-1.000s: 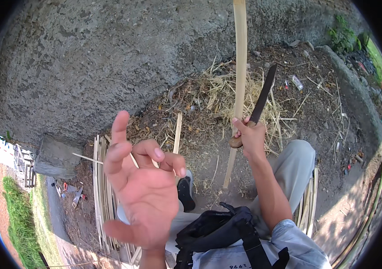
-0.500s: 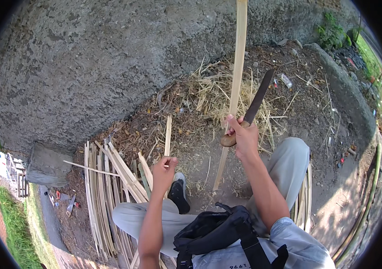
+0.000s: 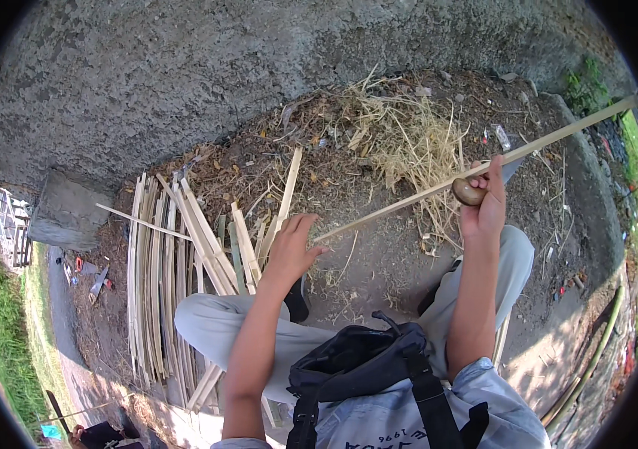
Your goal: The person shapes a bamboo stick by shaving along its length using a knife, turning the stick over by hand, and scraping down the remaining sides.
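One pale strip, clasped with knife in my right grip, left grip at strip's end, hold unclear

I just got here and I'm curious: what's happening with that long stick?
Someone's right hand is holding a long pale strip along with a knife, whose rounded brown handle shows. The left hand is right by the strip's left end, but it's hard to tell if it is touching. More strips lie off to the left, and thin shavings are heaped in front.
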`<action>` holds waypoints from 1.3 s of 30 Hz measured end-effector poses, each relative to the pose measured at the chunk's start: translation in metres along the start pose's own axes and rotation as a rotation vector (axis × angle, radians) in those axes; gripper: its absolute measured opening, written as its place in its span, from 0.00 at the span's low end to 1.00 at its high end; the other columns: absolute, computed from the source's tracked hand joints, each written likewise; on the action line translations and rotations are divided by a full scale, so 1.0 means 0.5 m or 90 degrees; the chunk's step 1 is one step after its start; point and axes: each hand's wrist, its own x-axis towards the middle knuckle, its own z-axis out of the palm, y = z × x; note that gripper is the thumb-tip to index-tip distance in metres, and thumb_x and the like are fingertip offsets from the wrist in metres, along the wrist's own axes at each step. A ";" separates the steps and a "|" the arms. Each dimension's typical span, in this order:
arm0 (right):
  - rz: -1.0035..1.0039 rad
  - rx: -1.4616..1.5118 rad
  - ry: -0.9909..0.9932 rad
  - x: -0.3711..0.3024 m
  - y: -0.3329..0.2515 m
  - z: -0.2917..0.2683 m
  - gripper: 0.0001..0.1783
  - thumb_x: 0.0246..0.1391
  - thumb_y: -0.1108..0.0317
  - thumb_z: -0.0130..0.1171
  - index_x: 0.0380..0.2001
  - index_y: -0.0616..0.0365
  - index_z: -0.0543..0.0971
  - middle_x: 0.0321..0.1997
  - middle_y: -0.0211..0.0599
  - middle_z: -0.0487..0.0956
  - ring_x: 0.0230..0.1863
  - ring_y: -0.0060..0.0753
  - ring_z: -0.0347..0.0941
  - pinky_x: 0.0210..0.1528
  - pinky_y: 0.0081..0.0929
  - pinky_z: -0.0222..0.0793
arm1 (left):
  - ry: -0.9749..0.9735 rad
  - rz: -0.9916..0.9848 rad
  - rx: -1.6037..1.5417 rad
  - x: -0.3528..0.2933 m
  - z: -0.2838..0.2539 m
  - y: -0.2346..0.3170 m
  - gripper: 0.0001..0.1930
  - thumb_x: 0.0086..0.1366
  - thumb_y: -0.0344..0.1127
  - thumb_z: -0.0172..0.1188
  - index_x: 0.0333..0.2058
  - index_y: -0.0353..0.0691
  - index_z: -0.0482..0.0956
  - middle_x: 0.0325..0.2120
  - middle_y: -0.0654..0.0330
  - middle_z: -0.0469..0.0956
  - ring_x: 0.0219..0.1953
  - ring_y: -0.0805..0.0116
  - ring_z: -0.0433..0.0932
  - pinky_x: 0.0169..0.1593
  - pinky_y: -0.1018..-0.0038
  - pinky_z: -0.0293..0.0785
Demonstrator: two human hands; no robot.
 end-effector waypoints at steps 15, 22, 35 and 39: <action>0.018 0.099 0.166 0.080 -0.056 -0.096 0.16 0.55 0.61 0.64 0.26 0.59 0.69 0.18 0.29 0.67 0.21 0.20 0.67 0.32 0.17 0.74 | 0.137 0.067 0.041 0.000 0.019 -0.018 0.25 0.42 0.34 0.73 0.43 0.42 0.78 0.41 0.57 0.79 0.47 0.55 0.74 0.53 0.63 0.66; 0.051 0.109 0.205 0.105 -0.050 -0.123 0.17 0.53 0.61 0.65 0.26 0.60 0.70 0.18 0.31 0.68 0.21 0.23 0.70 0.35 0.22 0.79 | 0.221 0.172 -0.035 0.006 -0.036 -0.007 0.21 0.41 0.33 0.75 0.36 0.38 0.80 0.34 0.57 0.80 0.41 0.57 0.77 0.49 0.64 0.71; 0.051 0.117 0.187 0.112 -0.045 -0.138 0.16 0.52 0.60 0.66 0.30 0.60 0.71 0.21 0.31 0.69 0.21 0.21 0.68 0.34 0.20 0.79 | 0.368 0.269 0.063 0.012 -0.033 -0.017 0.10 0.47 0.26 0.70 0.30 0.37 0.80 0.38 0.56 0.79 0.38 0.58 0.79 0.40 0.67 0.75; 0.051 0.107 0.198 0.102 -0.050 -0.123 0.17 0.52 0.60 0.66 0.30 0.60 0.71 0.21 0.31 0.68 0.22 0.21 0.68 0.34 0.20 0.79 | 0.373 0.300 0.112 0.017 -0.032 -0.010 0.09 0.47 0.23 0.66 0.29 0.38 0.79 0.39 0.57 0.77 0.39 0.58 0.78 0.41 0.64 0.73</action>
